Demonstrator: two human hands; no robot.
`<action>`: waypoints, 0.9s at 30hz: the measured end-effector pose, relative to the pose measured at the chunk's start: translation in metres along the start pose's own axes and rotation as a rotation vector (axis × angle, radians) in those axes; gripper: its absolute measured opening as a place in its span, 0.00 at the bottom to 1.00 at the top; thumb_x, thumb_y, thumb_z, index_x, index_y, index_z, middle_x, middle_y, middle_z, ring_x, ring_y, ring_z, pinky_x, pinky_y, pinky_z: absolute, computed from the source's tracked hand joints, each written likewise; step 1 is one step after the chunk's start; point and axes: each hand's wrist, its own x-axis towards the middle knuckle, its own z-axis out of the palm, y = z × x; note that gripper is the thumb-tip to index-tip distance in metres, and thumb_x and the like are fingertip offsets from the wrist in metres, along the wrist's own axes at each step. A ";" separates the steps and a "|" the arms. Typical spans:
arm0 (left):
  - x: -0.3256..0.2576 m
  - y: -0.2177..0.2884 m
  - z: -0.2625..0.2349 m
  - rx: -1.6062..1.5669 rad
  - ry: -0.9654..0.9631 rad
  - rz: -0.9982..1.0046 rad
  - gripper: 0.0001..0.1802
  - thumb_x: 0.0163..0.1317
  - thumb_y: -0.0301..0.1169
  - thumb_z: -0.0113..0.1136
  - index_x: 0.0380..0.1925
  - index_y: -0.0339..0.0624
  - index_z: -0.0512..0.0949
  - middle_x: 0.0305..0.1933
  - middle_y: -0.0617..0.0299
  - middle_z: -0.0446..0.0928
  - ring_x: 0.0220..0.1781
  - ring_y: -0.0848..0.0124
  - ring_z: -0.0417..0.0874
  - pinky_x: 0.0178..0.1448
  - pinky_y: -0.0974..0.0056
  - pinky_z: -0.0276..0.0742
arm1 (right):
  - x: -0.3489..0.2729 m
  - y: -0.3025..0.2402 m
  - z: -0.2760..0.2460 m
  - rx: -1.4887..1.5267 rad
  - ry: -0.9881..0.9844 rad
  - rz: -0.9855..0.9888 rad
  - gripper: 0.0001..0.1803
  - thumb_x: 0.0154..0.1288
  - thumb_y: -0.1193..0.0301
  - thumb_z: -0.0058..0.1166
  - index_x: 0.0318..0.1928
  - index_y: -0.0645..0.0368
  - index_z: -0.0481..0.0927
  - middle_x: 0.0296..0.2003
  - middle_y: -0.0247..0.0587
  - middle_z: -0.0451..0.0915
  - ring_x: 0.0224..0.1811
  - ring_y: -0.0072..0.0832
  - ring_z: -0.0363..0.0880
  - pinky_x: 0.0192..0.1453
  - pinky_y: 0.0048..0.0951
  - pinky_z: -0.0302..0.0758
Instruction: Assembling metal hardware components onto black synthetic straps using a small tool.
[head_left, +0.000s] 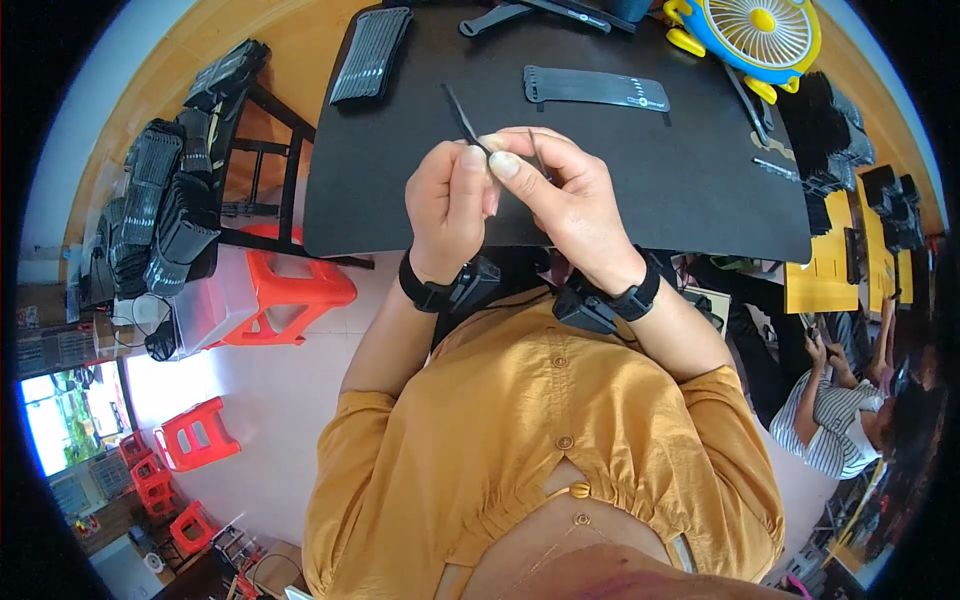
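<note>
Over the near part of the black table (pixel 390 200), my left hand (pixel 450 200) and my right hand (pixel 560 195) meet, thumbs and fingertips pinched together. Between them is a thin black strap (pixel 461 112), one end sticking up past the left fingers. A narrow dark piece also shows by the right fingers; I cannot tell whether it belongs to the same strap. Beyond my hands a flat dark grey strip (pixel 597 88) with small slots and a white round mark lies crosswise. A neat stack of similar grey strips (pixel 370 58) sits at the table's far left.
A blue and yellow fan (pixel 762 35) stands at the far right corner. More black straps (pixel 495 20) lie at the far edge. Bundles of strips (pixel 150 200) hang over a rack at left, above a red stool (pixel 290 290). At right a person in stripes (pixel 825 420) sits working.
</note>
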 end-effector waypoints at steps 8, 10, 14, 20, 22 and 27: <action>-0.006 -0.006 0.004 0.256 -0.071 0.148 0.15 0.75 0.31 0.45 0.26 0.40 0.68 0.19 0.68 0.69 0.19 0.81 0.67 0.22 0.72 0.61 | 0.002 0.014 0.011 -0.139 0.185 -0.116 0.07 0.69 0.72 0.55 0.38 0.64 0.79 0.34 0.40 0.80 0.35 0.23 0.79 0.38 0.27 0.76; -0.005 -0.005 0.006 0.345 0.017 0.042 0.15 0.71 0.29 0.52 0.23 0.37 0.70 0.17 0.64 0.70 0.17 0.78 0.70 0.23 0.69 0.66 | 0.002 0.020 0.011 -0.297 0.241 -0.252 0.05 0.69 0.74 0.54 0.38 0.64 0.78 0.33 0.43 0.79 0.33 0.30 0.79 0.36 0.30 0.75; -0.002 0.015 0.010 0.446 -0.011 -0.158 0.16 0.71 0.30 0.51 0.23 0.36 0.71 0.16 0.60 0.71 0.15 0.73 0.73 0.22 0.66 0.67 | 0.005 0.026 0.007 -0.421 0.234 -0.442 0.05 0.68 0.74 0.53 0.39 0.64 0.78 0.33 0.46 0.79 0.32 0.34 0.80 0.37 0.30 0.75; -0.005 0.017 0.008 0.458 -0.035 -0.031 0.16 0.72 0.30 0.49 0.24 0.36 0.72 0.17 0.59 0.73 0.17 0.70 0.76 0.23 0.66 0.69 | 0.015 0.006 0.005 0.088 0.109 0.072 0.08 0.72 0.71 0.53 0.38 0.63 0.77 0.28 0.33 0.77 0.28 0.20 0.73 0.33 0.25 0.73; -0.005 0.021 0.010 0.410 -0.034 -0.090 0.16 0.72 0.31 0.49 0.25 0.36 0.72 0.17 0.58 0.73 0.17 0.70 0.76 0.24 0.66 0.70 | 0.021 -0.003 -0.003 0.119 0.073 0.155 0.10 0.73 0.68 0.52 0.38 0.63 0.78 0.27 0.27 0.75 0.29 0.16 0.70 0.34 0.23 0.72; 0.011 0.031 0.014 0.444 -0.028 -0.239 0.16 0.73 0.32 0.48 0.26 0.35 0.73 0.17 0.58 0.73 0.17 0.70 0.76 0.25 0.66 0.71 | 0.023 0.014 -0.006 -0.259 0.105 -0.213 0.10 0.72 0.67 0.52 0.41 0.63 0.77 0.32 0.38 0.79 0.31 0.23 0.77 0.37 0.26 0.75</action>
